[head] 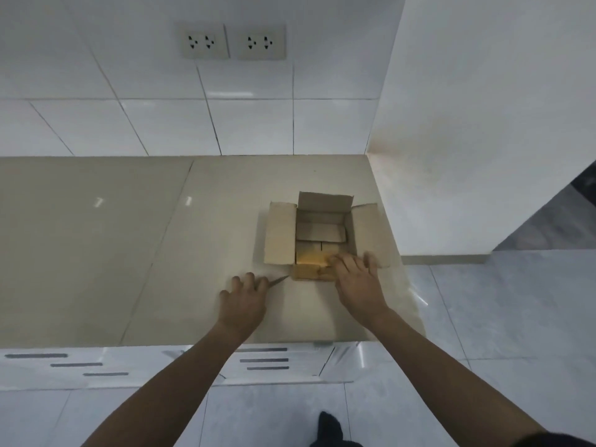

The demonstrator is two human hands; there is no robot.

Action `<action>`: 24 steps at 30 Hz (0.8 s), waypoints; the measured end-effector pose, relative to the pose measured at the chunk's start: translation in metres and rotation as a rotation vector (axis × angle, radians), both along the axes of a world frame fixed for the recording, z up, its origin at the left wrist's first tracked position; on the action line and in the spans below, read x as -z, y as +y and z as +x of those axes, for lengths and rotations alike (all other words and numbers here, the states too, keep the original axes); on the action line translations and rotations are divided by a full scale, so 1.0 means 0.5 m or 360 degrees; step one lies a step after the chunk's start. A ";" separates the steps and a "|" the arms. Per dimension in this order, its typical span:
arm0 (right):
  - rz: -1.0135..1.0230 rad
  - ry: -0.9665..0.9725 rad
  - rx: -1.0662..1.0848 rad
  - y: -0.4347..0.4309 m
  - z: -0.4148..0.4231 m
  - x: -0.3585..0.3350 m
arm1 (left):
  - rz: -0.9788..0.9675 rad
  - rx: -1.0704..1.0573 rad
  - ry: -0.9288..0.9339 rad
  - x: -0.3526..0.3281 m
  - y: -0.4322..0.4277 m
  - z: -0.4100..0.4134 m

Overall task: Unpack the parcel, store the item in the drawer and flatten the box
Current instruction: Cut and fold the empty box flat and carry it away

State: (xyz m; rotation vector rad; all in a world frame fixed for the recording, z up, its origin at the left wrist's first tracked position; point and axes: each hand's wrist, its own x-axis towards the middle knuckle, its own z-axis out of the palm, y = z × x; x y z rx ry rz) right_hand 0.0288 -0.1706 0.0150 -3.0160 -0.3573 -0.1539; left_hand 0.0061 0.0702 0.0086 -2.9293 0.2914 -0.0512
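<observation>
A small brown cardboard box [280, 233] stands near the right end of the beige counter [129, 240], its top flaps spread open. Inside lies a flat brown cardboard item [319, 232]; more detail is not visible. My right hand [354, 279] rests on the box's near flap, fingers spread and pressing it down over the front edge. My left hand [245, 301] lies on the counter left of the box, closed on a thin pointed blade [279, 280] whose tip points at the box's near left corner.
White drawer fronts with dark slot handles [263, 359] run under the counter's front edge. A tiled wall with two sockets [232, 41] stands behind. A white side wall [467, 140] bounds the counter on the right. Grey floor tiles lie below.
</observation>
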 end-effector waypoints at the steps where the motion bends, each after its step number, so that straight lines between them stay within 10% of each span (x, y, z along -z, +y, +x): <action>1: 0.0008 -0.0013 -0.0010 -0.003 0.012 0.004 | -0.0016 -0.0015 -0.0030 0.003 -0.002 0.007; 16: 0.0732 0.0240 -0.0491 -0.023 0.120 -0.202 | 0.0034 0.0179 -0.0140 -0.024 0.008 0.074; 24: 0.0590 0.0398 -0.0278 -0.028 0.153 -0.216 | 0.0045 0.0336 -0.0054 -0.038 0.050 0.068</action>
